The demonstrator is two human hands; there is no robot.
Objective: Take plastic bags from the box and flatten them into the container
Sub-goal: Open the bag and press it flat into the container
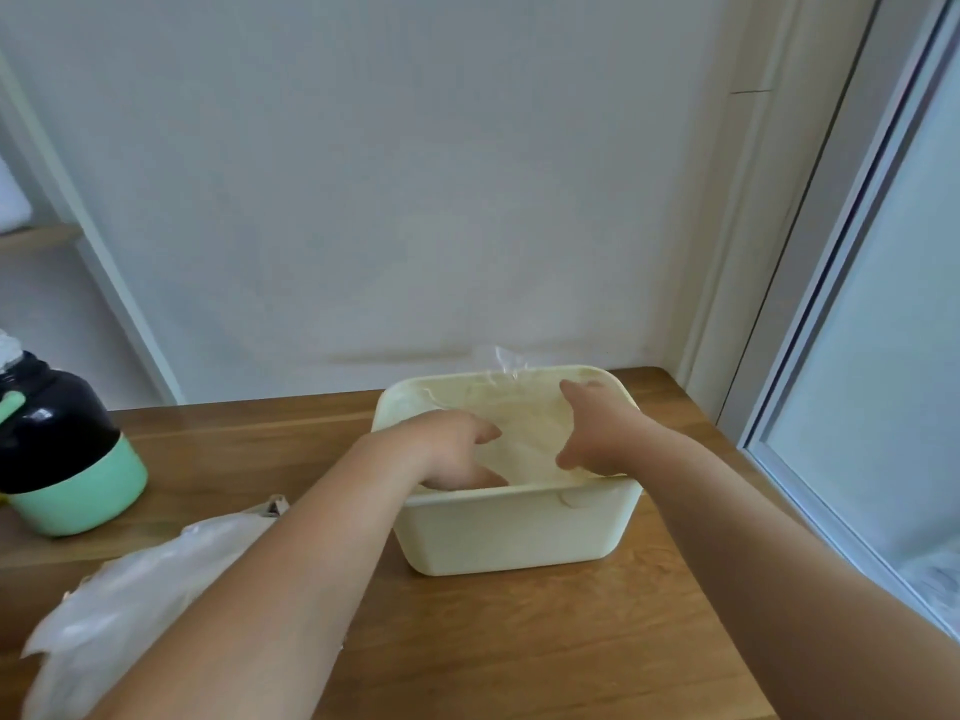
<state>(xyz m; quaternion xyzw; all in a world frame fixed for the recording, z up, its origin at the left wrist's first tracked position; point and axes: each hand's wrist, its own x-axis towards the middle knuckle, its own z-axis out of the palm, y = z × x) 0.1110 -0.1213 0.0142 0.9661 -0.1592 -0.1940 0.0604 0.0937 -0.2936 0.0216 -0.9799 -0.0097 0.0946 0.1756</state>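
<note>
1. From my remote view, both hands reach down into the cream container, which sits on the wooden table.
2. My left hand is at the near-left part of the container, fingers curled downward onto the clear plastic bag. I cannot tell whether they pinch it or only press it.
3. My right hand lies flat, fingers spread toward the far-right corner and thumb pointing down, resting on the same bag without grasping it.
4. The bag lies under and between both hands, inside the container. One crumpled edge sticks up past the far rim, beyond the right fingertips.
5. A loose heap of more bags lies on the table, left of and partly under the left forearm.
6. A black and green jug stands well left of the left hand.
</note>
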